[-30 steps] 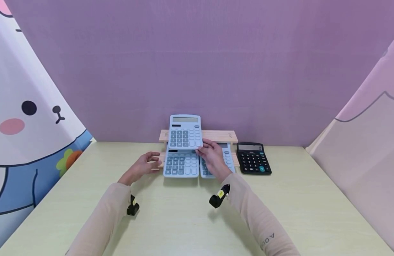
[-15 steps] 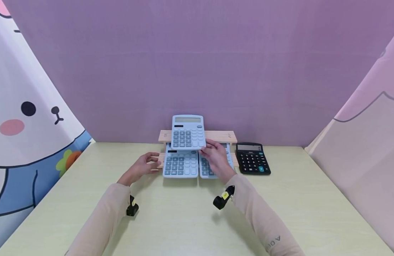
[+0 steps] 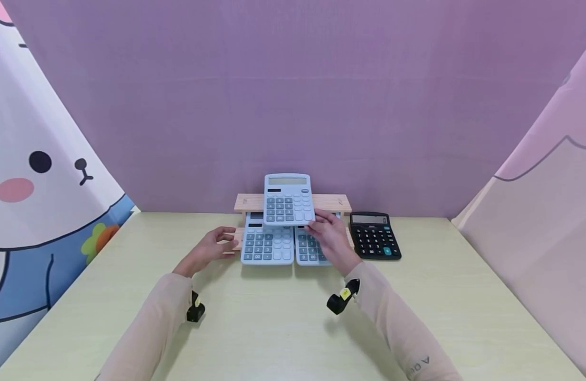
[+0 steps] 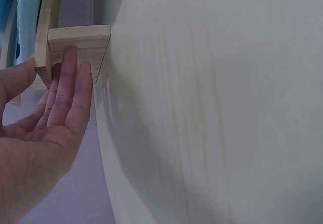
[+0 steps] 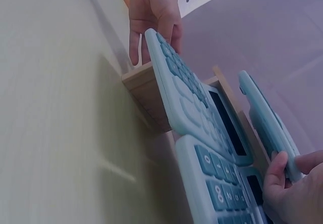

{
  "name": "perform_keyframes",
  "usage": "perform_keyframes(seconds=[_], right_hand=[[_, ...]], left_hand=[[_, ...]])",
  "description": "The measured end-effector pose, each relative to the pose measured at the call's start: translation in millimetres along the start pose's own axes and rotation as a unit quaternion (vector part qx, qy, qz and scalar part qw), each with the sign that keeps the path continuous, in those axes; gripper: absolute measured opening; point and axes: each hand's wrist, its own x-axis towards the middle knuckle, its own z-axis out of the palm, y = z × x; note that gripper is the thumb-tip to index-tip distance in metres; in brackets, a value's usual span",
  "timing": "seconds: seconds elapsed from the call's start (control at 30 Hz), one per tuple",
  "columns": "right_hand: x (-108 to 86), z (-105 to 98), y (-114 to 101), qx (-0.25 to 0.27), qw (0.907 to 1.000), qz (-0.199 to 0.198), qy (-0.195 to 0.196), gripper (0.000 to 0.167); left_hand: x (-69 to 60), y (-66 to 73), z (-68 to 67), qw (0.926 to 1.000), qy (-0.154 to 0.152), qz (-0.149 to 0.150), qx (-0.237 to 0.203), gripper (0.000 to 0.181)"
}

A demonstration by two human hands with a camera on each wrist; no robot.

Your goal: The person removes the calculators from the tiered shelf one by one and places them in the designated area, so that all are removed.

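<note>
My right hand (image 3: 332, 236) pinches the lower right corner of a light blue calculator (image 3: 288, 198), raised in front of the upper tier of a wooden rack (image 3: 248, 202). In the right wrist view this calculator (image 5: 267, 123) hangs apart from the others, thumb and fingertips at its edge. Two more light blue calculators, a left one (image 3: 267, 248) and a right one (image 3: 309, 253), lean side by side on the lower tier. My left hand (image 3: 209, 250) holds the rack's left end. In the left wrist view its thumb and fingers (image 4: 63, 100) lie on two sides of a slat.
A black calculator (image 3: 375, 237) stands tilted just right of the rack. The rack is on a pale table (image 3: 274, 328) near a purple backdrop (image 3: 293, 106). Printed cloth panels hang at the left (image 3: 45, 174) and right (image 3: 550, 211).
My right hand has carried the light blue calculator to the right and slightly down, from above the left lower calculator to about the rack's middle. The left hand stays at the rack's end.
</note>
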Motion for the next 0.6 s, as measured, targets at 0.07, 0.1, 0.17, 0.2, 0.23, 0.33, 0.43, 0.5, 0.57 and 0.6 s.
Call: perform_keyframes(seconds=[0.07, 0.1, 0.17, 0.2, 0.23, 0.33, 0.43, 0.5, 0.57, 0.6], right_hand=[[-1.4, -2.8, -1.9, -0.004, 1.0, 0.003, -0.001, 0.046], [-2.0, -4.2, -2.8, -0.006, 1.0, 0.004, -0.003, 0.047], [-3.3, -7.0, -4.7, -0.007, 0.9999, 0.007, -0.005, 0.048], [-4.2, -8.4, -5.8, -0.009, 0.9999, 0.009, -0.005, 0.048], [-5.0, -9.7, -6.8, -0.01, 0.9999, 0.01, -0.005, 0.049], [-7.0, -13.8, -10.1, -0.008, 0.9999, 0.015, -0.002, 0.05], [-9.3, -17.9, -13.2, -0.007, 0.9998, 0.019, 0.001, 0.05], [-10.5, -21.4, -14.7, -0.008, 0.9997, 0.021, 0.002, 0.05], [-11.8, -25.1, -16.0, -0.012, 0.9997, 0.021, 0.004, 0.051], [-12.3, -27.1, -16.5, -0.013, 0.9997, 0.022, 0.004, 0.051]], left_hand=[[-0.7, 0.8, 0.1, 1.0, 0.0, 0.0, 0.0, 0.051], [-1.0, 1.2, 0.3, 1.0, 0.0, 0.0, -0.001, 0.051], [-1.9, 1.7, 0.3, 1.0, 0.0, -0.001, -0.001, 0.051], [-2.1, 1.8, 0.3, 1.0, 0.0, -0.002, -0.001, 0.051], [-2.2, 1.8, 0.2, 1.0, 0.001, -0.002, 0.001, 0.051], [-2.3, 1.8, 0.1, 1.0, 0.002, -0.004, 0.001, 0.051], [-1.8, 1.4, 0.5, 1.0, 0.003, -0.005, 0.003, 0.051], [-1.8, 1.4, 0.9, 1.0, 0.004, -0.007, 0.002, 0.051], [-2.1, 1.6, 1.4, 1.0, 0.003, -0.005, 0.003, 0.052], [-2.3, 1.8, 1.5, 1.0, 0.002, -0.004, 0.003, 0.052]])
